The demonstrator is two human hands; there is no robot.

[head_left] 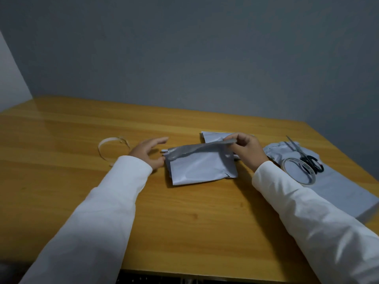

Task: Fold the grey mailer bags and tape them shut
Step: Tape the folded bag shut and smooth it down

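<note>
On the wooden tabletop [184, 212], my right hand [247, 149] pinches the flat grey plastic mailer bag's [202, 168] flap mid-fold; my left hand [148, 153], spread, should next steady its corner.

We see two hands: the left hand [148, 153] and the right hand [247, 150]. We count one folded grey mailer bag [202, 168] in the middle, one more grey bag [212, 136] behind it, and one crumpled one [275, 151] on the right. There is one stack of flat grey bags [346, 193]; we cannot count how many are in it. We see one roll of clear tape [299, 171], one pair of scissors [307, 157], and one curled strip [111, 147]. There is one wooden table [184, 222].
</note>
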